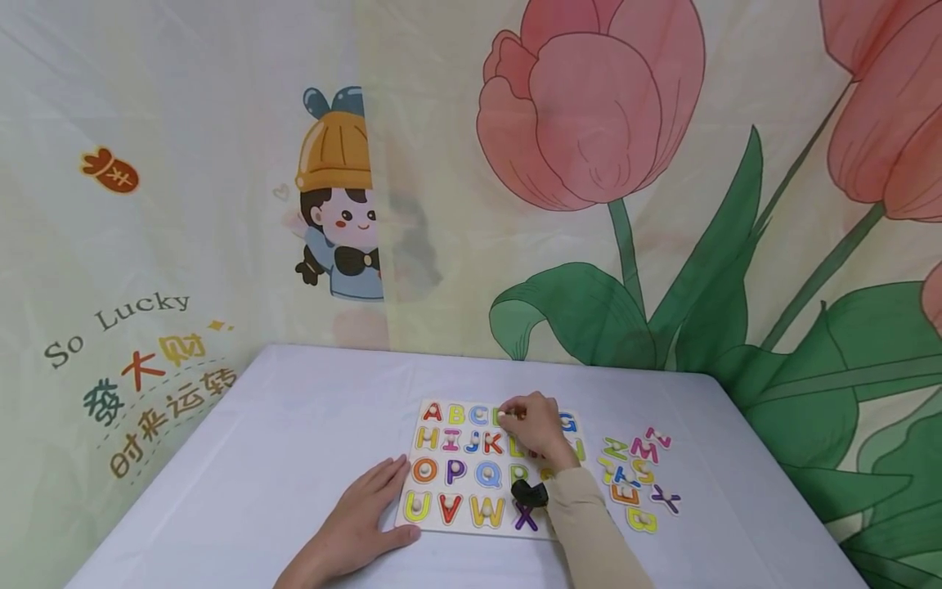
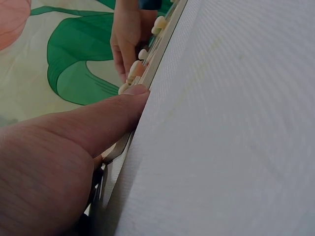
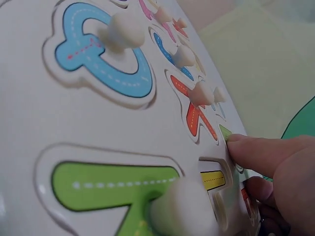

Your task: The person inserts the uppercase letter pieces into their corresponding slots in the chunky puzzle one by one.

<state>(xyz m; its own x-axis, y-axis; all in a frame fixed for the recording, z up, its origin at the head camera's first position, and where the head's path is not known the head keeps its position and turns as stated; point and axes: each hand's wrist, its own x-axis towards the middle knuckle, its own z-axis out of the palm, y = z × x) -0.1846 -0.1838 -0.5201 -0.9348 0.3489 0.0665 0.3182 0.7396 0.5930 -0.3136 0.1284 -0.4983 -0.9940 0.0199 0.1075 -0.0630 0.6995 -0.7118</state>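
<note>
- The green letter [image 3: 224,132] sits at the board's [image 3: 24,123] top row; the right hand's [image 1: 535,421] grip is narrow, apparently pinching it, though its knob is hidden.
- Work looks partway: knobbed letters [image 1: 486,473] fill the board's left columns, but the yellow recess [image 3: 212,181] shows no knob.
- Left hand [image 1: 361,511]: fingers extended, thumb touching the board's near-left corner.
- Loose letters [image 1: 644,450] lie on the bench [image 1: 331,425], right of the board.
</note>
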